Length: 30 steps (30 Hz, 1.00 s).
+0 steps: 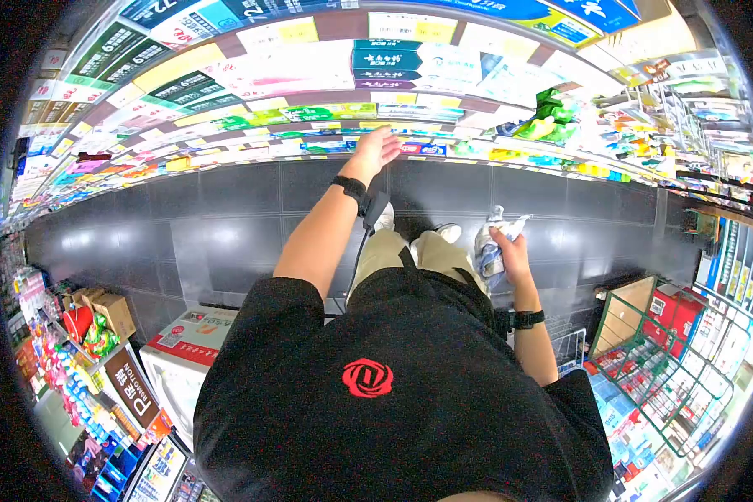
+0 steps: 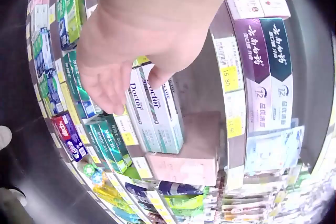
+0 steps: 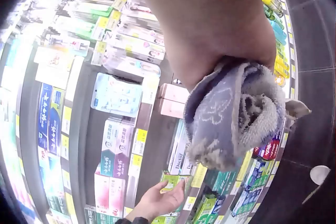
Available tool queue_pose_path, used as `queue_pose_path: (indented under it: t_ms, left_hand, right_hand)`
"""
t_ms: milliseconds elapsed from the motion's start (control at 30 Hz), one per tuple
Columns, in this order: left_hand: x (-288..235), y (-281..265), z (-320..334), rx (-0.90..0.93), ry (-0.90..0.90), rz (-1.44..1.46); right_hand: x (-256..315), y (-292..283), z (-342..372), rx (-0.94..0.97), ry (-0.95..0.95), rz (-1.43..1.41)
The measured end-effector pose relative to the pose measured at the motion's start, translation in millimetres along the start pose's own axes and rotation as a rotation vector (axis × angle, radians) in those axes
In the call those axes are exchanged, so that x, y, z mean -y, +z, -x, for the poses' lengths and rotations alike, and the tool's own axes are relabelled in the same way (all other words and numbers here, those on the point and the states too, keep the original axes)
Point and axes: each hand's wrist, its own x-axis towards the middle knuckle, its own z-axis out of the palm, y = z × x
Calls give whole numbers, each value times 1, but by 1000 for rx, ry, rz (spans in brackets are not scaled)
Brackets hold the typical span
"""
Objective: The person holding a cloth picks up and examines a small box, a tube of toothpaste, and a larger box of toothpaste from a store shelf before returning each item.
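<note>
My left hand (image 1: 373, 156) reaches toward the lower shelves with its fingers loosely extended. In the left wrist view it is right at the white Doctor toothpaste boxes (image 2: 157, 124), its thumb overlapping one of them. Green toothpaste boxes (image 2: 108, 142) lie on the shelf level beside them. My right hand (image 1: 513, 253) grips a crumpled grey-blue and white cloth (image 3: 218, 113) with a fuzzy towel-like side. The cloth hangs out of the fist, well away from the shelf goods in the head view.
Shelf edges with yellow price tags (image 2: 231, 77) run across in tiers. Purple and teal toothpaste boxes (image 2: 260, 61) stand on another tier. Behind me are a white carton (image 1: 176, 351) and a green wire basket (image 1: 669, 376). Dark tiles (image 1: 243, 197) cover the floor.
</note>
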Motion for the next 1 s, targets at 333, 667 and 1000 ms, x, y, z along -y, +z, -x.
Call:
queue_pose_path:
  t_ms: [333, 667, 1000]
  left_hand:
    - [-27, 35, -81, -261, -127, 283]
    - [-34, 37, -76, -187, -116, 194]
    - [-16, 31, -61, -147, 21, 180]
  right_hand:
    - [-10, -17, -8, -176, 52, -65]
    - [-4, -16, -9, -153, 164, -245]
    - [5, 1, -15, -151, 101, -193]
